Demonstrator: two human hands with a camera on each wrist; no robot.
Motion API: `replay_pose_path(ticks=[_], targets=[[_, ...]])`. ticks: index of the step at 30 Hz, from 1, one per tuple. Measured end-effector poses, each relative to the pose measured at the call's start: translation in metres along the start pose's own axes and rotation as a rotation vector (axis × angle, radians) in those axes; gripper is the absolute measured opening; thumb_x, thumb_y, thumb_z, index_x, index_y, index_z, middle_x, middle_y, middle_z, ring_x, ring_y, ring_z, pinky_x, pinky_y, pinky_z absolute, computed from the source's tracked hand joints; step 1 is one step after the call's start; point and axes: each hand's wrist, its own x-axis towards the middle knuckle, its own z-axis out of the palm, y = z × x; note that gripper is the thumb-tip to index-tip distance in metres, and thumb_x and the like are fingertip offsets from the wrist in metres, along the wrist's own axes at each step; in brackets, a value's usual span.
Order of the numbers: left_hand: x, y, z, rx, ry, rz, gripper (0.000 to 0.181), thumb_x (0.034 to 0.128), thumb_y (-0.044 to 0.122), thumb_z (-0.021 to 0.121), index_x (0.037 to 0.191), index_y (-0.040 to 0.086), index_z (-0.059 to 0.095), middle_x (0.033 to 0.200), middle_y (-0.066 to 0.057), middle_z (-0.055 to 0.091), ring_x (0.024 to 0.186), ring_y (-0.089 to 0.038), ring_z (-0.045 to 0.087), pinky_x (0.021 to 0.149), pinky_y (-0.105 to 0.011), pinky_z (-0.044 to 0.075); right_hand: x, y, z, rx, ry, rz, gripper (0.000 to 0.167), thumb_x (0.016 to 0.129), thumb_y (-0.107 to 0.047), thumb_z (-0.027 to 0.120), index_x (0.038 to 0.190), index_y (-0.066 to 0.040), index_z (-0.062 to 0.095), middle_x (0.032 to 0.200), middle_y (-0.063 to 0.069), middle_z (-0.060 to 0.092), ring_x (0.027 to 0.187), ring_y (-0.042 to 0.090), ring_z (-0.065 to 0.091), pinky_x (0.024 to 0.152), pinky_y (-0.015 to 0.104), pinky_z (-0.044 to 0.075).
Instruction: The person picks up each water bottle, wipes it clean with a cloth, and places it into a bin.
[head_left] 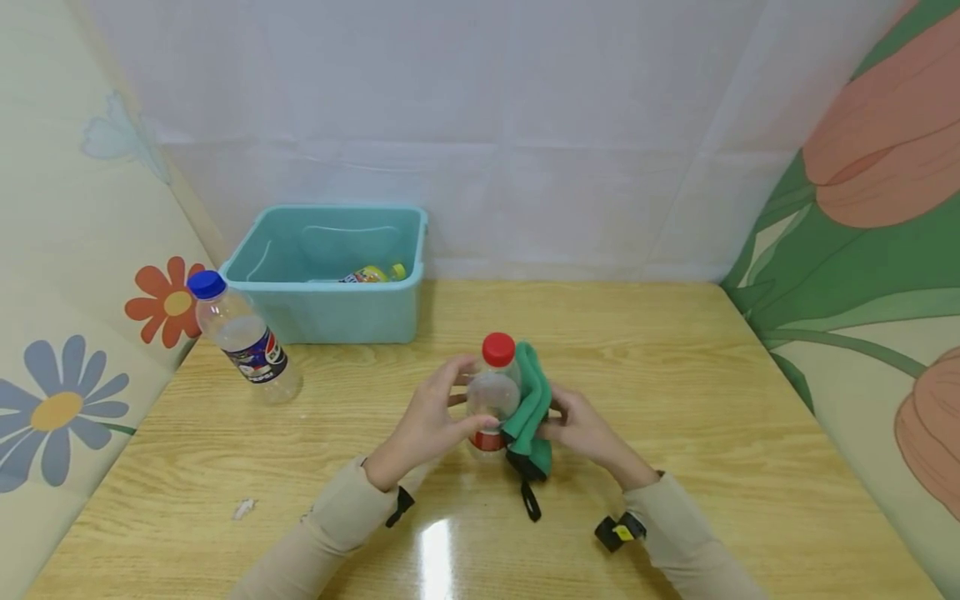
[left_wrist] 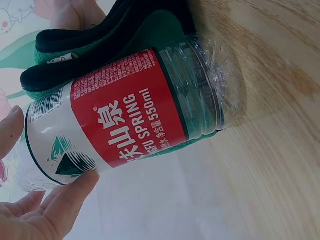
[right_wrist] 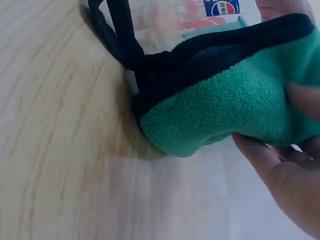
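A clear plastic water bottle with a red cap and a red-and-white label stands upright on the table. My left hand holds it from the left, thumb on the near side and fingers around the far side. Against the bottle's right side stands a folded green towel with black edging and a black hanging loop. My right hand grips this towel from the right; in the right wrist view the thumb and fingers press into its plush fabric.
A light-blue plastic bin stands at the back left, with a yellow-capped bottle lying inside. In front of its left corner stands a Pepsi bottle with a blue cap. White cloth hangs behind the wooden table.
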Motion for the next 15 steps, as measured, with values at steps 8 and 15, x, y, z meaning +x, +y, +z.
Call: replay_pose_path(ticks=[8, 15], targets=[[0.0, 0.0005, 0.0, 0.008, 0.005, 0.009, 0.068, 0.0727, 0.015, 0.077, 0.129, 0.004, 0.039, 0.118, -0.014, 0.051, 0.105, -0.03, 0.054, 0.078, -0.031, 0.054, 0.0009, 0.0, 0.0051, -0.101, 0.06, -0.012, 0.045, 0.075, 0.006, 0.066, 0.118, 0.002, 0.053, 0.112, 0.019, 0.058, 0.101, 0.033, 0.056, 0.084, 0.036, 0.052], [-0.0001, 0.0002, 0.0002, 0.011, 0.004, -0.007, 0.068, 0.0729, 0.016, 0.077, 0.129, 0.004, 0.04, 0.118, -0.013, 0.051, 0.105, -0.028, 0.054, 0.078, -0.031, 0.054, -0.0011, -0.0038, 0.0076, -0.14, 0.16, -0.028, 0.045, 0.073, 0.01, 0.067, 0.116, 0.005, 0.054, 0.107, 0.022, 0.06, 0.094, 0.033, 0.06, 0.076, 0.03, 0.055]])
